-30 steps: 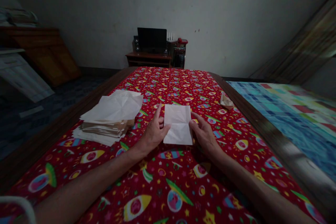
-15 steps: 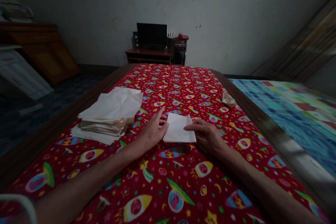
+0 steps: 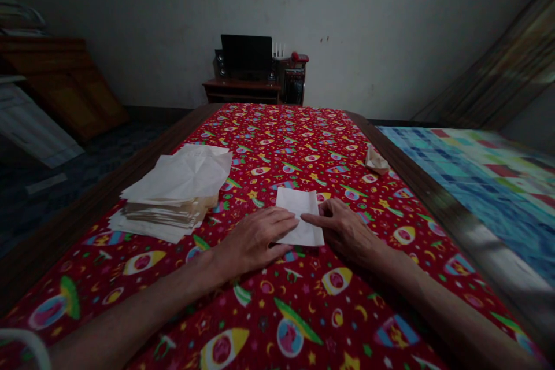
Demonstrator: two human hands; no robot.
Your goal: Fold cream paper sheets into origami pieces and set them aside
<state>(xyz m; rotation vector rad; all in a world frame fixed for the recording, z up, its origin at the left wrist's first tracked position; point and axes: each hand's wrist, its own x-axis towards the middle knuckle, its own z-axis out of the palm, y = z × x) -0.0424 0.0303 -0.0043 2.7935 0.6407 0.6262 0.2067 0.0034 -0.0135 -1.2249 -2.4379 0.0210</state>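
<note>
A folded sheet of white paper (image 3: 299, 201) lies on the red patterned cloth in front of me, its right side turned up in a narrow fold. My left hand (image 3: 262, 234) rests over the paper's left part, fingers stretched out and pressing down. From the other side, my right hand (image 3: 344, 224) grips the right edge; its index finger reaches across the top, almost meeting the left fingertips. Its other fingers are curled and partly hidden. To the left is a thick stack of white and tan paper sheets (image 3: 177, 176). A small folded paper piece (image 3: 376, 161) sits at the right.
The red cloth (image 3: 286, 127) covers a long table with dark wooden edges (image 3: 403, 185). Beyond it, a black monitor (image 3: 246, 56) and speakers stand on a low desk. A bed with a checked cover (image 3: 468, 185) is at right, wooden cabinets (image 3: 82, 89) at left.
My left hand has moved from beside the paper onto its left part and flattened. My right index finger has slid slightly left across the paper. The view has shifted a little.
</note>
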